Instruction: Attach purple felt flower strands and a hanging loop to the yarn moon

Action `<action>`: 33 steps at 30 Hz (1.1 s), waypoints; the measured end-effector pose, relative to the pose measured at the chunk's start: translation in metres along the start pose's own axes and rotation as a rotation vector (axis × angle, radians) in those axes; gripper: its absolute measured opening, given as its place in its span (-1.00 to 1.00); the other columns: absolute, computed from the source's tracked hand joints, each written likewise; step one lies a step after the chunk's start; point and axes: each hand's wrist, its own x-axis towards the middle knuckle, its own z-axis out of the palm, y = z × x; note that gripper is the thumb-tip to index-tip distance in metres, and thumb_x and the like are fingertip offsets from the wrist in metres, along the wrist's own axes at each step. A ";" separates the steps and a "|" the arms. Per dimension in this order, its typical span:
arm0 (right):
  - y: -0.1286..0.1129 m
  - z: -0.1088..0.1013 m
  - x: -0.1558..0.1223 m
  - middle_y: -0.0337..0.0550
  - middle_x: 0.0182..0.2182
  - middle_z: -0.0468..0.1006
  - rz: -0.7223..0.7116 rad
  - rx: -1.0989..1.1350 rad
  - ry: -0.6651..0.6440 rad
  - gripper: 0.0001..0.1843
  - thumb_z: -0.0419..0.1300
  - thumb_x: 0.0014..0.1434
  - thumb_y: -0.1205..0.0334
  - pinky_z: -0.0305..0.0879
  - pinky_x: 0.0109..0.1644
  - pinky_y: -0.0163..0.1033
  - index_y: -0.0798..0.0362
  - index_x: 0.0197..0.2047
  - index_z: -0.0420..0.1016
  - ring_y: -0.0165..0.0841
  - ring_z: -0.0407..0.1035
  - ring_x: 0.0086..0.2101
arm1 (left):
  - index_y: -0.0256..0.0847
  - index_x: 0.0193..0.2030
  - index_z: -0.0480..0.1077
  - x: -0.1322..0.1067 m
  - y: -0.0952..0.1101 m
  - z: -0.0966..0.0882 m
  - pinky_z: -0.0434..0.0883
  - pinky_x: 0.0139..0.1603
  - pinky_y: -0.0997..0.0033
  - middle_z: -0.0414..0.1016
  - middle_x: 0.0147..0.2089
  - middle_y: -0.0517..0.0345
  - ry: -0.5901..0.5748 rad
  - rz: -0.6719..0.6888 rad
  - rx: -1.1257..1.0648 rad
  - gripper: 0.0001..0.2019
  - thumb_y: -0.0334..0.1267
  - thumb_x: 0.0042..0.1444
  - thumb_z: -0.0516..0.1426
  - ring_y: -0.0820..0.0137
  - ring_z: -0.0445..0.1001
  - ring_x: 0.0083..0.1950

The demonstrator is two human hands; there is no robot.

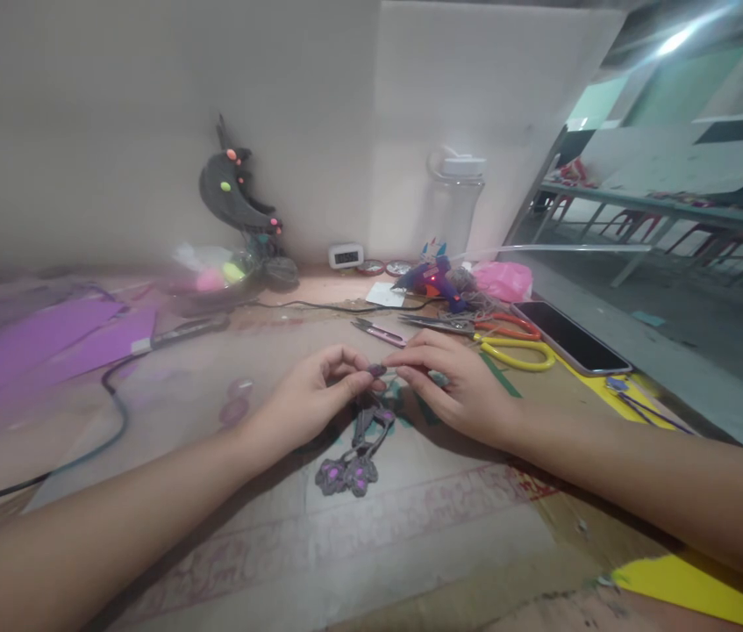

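Observation:
My left hand (311, 395) and my right hand (453, 382) meet at the middle of the table. Both pinch the top end of a grey and purple craft ornament (358, 448), which trails down from my fingertips and lies on the cardboard (410, 518). Its lower end shows grey flower shapes with purple centres. The fingers of both hands are closed on a small dark piece at its top.
Behind my hands lie orange and yellow-handled scissors (509, 338), small snips (377, 332), a glue gun (433, 281), a pink bag (506, 281) and a phone (572, 338). A black cable (114, 404) crosses the left side near purple sheets (35, 342). A water bottle (460, 206), a small clock (346, 255) and a dark figurine (239, 197) stand by the wall.

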 end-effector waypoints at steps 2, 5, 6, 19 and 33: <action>0.001 0.000 0.000 -0.11 -0.36 0.48 -0.025 -0.004 0.003 -0.80 0.10 0.28 0.34 0.32 -0.26 -0.26 0.11 -0.13 0.55 -0.37 0.37 -0.33 | -0.22 -0.26 0.34 0.000 0.000 0.000 0.40 -0.22 0.40 0.54 -0.32 0.13 0.005 0.025 0.007 -0.82 -0.17 0.13 0.20 0.38 0.52 -0.25; 0.000 0.000 -0.001 -0.11 -0.36 0.48 -0.032 0.011 -0.004 -0.79 0.10 0.28 0.34 0.33 -0.26 -0.26 0.11 -0.12 0.56 -0.37 0.37 -0.34 | -0.22 -0.26 0.34 0.000 0.001 0.001 0.40 -0.23 0.41 0.54 -0.33 0.13 0.008 0.029 -0.001 -0.82 -0.16 0.12 0.20 0.38 0.52 -0.25; -0.001 0.000 -0.001 -0.11 -0.36 0.48 -0.024 0.022 -0.009 -0.79 0.10 0.28 0.34 0.33 -0.26 -0.26 0.10 -0.13 0.56 -0.37 0.38 -0.33 | -0.21 -0.26 0.33 0.000 0.001 0.001 0.40 -0.23 0.40 0.54 -0.33 0.13 0.006 0.022 -0.008 -0.81 -0.16 0.12 0.20 0.37 0.52 -0.25; 0.051 0.006 0.007 0.09 0.23 0.31 0.095 -0.236 -0.271 -0.60 0.00 0.33 0.26 0.16 0.24 0.05 0.06 0.18 0.39 -0.13 0.22 0.19 | -0.22 -0.29 0.36 0.001 0.005 0.000 0.31 -0.31 0.45 0.41 -0.36 0.18 0.058 0.055 0.202 -0.86 -0.19 0.12 0.16 0.44 0.37 -0.34; 0.065 0.004 0.005 0.00 -0.16 0.49 0.236 -0.162 -0.095 -0.67 0.01 0.26 0.40 0.33 -0.07 -0.12 0.10 0.06 0.38 -0.27 0.38 -0.19 | -0.20 -0.28 0.39 0.000 0.003 0.000 0.31 -0.32 0.46 0.44 -0.33 0.16 0.065 0.050 0.250 -0.84 -0.16 0.12 0.17 0.41 0.39 -0.32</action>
